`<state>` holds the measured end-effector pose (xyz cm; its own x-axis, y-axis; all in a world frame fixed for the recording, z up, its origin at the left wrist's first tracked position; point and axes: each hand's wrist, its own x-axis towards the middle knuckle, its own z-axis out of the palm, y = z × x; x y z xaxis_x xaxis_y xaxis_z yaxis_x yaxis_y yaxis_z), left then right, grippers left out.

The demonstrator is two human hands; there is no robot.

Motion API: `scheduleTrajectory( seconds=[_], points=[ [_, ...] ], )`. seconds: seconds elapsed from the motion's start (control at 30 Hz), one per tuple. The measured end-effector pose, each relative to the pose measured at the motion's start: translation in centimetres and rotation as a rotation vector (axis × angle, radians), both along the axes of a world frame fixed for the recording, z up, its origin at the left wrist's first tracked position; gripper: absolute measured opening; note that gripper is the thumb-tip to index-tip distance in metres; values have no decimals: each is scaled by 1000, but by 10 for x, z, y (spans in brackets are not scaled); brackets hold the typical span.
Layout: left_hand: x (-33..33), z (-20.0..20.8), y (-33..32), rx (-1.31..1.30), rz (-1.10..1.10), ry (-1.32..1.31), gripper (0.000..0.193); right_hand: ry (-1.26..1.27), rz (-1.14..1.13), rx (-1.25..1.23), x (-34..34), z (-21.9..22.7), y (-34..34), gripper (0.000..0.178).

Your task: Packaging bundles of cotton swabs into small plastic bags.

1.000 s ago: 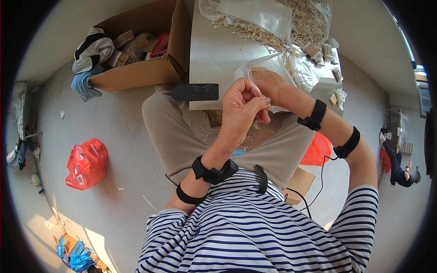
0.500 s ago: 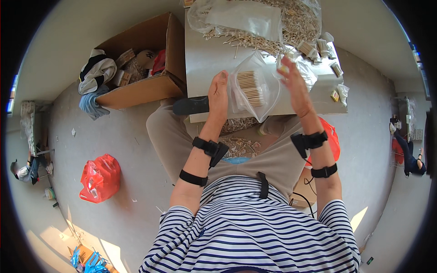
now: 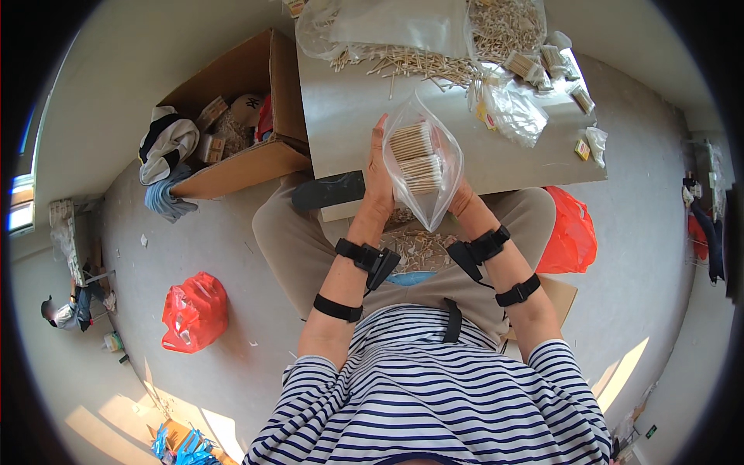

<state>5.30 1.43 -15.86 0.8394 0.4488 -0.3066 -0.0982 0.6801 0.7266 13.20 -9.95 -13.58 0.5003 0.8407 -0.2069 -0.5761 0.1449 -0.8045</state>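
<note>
Between my hands, over the table's near edge, a clear plastic bag [image 3: 425,208] stands with its mouth spread toward me. Inside it lie bundles of cotton swabs [image 3: 416,157], their wooden sticks side by side and white tips showing. My left hand [image 3: 377,178] grips the bag's left side, thumb up along it and the other fingers hidden behind the plastic. At the lower right side, my right hand [image 3: 462,198] holds the bag too, most of its fingers covered by it.
A metal-topped table [image 3: 341,116] carries loose swabs [image 3: 422,63], an empty-looking clear bag [image 3: 515,116] and small packs [image 3: 527,68]. A cardboard box [image 3: 240,172] stands left. Red plastic bags [image 3: 195,311] lie on the floor. A person [image 3: 68,308] is far left.
My right hand has come down and left from beside the bag to its lower right side. The bag has tilted more toward me, and the view has shifted slightly.
</note>
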Motion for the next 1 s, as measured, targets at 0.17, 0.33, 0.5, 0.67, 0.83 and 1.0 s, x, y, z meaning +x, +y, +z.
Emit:
scheduleTrajectory(
  seconds=[0.17, 0.33, 0.5, 0.67, 0.83, 1.0],
  points=[
    [-13, 27, 5, -27, 136, 55, 66, 154, -224, 53, 17, -11, -14, 71],
    [-25, -1, -2, 94, -32, 95, 91, 211, -214, 47, 1, -40, -5, 73],
    [-18, 12, -15, 73, 23, 23, 91, -430, -143, -124, -18, -31, -6, 66],
    [-21, -2, -10, -139, -21, 166, 83, -1432, -311, -266, -5, -46, -6, 61],
    [-33, 19, 8, 308, 135, 225, 70, -156, -517, -369, 26, -20, -28, 43],
    [-81, 110, -9, 660, 339, 218, 28, -1166, -298, -394, 5, 151, -39, 19]
  ],
)
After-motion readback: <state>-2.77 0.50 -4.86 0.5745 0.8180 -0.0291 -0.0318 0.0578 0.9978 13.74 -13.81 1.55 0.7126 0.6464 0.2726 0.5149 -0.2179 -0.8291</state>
